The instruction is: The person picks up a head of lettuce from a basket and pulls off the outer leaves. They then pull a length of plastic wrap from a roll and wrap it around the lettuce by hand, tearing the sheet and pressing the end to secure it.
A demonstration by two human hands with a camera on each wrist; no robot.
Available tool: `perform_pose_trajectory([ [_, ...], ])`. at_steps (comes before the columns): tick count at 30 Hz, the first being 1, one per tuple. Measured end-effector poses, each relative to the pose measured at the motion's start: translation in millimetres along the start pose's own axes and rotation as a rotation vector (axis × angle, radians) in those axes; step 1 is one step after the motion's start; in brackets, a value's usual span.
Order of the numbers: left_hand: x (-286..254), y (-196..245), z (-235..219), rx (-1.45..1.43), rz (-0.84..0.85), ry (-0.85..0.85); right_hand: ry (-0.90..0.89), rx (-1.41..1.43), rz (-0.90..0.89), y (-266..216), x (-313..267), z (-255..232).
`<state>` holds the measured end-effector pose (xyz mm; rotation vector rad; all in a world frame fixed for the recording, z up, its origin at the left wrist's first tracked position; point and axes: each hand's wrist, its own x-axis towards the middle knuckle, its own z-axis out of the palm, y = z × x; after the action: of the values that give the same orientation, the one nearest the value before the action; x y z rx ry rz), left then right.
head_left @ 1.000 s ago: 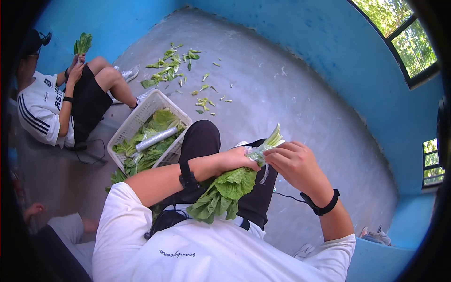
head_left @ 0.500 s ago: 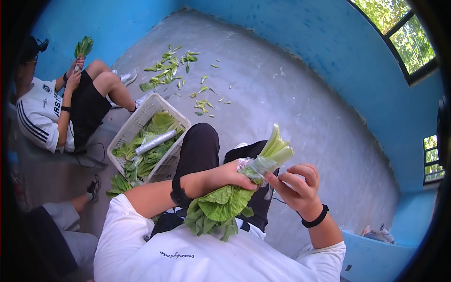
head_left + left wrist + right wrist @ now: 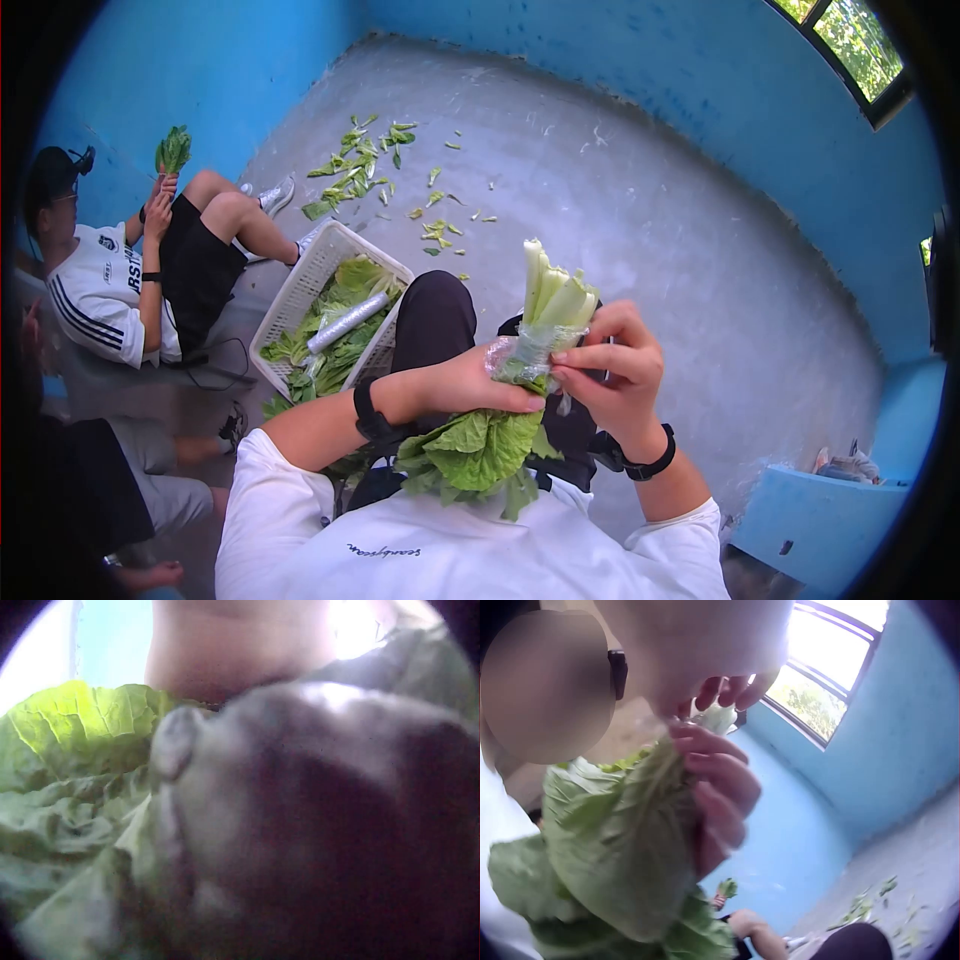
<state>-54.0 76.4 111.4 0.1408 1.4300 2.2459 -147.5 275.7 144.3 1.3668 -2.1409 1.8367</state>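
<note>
In the head view my left hand (image 3: 485, 385) grips a bunch of leafy greens (image 3: 475, 450) just below its pale cut stems (image 3: 553, 290), which point up and away. Clear plastic film (image 3: 540, 345) is wrapped around the stem base. My right hand (image 3: 620, 370) pinches the film at the right side of the bunch between thumb and fingertips. The right wrist view shows the left fingers (image 3: 720, 787) curled round the bunch, with broad leaves (image 3: 622, 840) hanging below. Leaves (image 3: 75, 727) also fill the left side of the left wrist view, beside a dark blurred shape.
A white plastic crate (image 3: 290, 300) of greens, with a roll of plastic film (image 3: 348, 322) on top, stands left of my knee. Leaf scraps (image 3: 350, 175) lie on the grey floor. A seated person (image 3: 120, 280) holds greens at the left; another person's leg (image 3: 160, 470) shows below.
The bunch has swung more upright and slightly left, its stems now more fully in view. The right hand has followed it, its fingers briefly spread and now pinching the film again.
</note>
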Motion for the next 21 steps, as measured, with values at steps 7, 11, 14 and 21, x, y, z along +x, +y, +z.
perform_pose_trajectory([
  [7,6,-9,-8,-0.014,-0.013,-0.046,0.102,0.671,0.380,35,-10,25],
  [11,10,-19,-13,-0.056,-0.039,-0.133,-0.234,0.841,0.612,42,-11,15],
  [14,9,-24,-17,0.104,-0.153,-0.170,-0.440,0.837,0.565,62,-21,12],
  [21,12,-29,-20,0.153,-0.016,0.065,-0.315,0.743,0.544,58,-22,6],
])
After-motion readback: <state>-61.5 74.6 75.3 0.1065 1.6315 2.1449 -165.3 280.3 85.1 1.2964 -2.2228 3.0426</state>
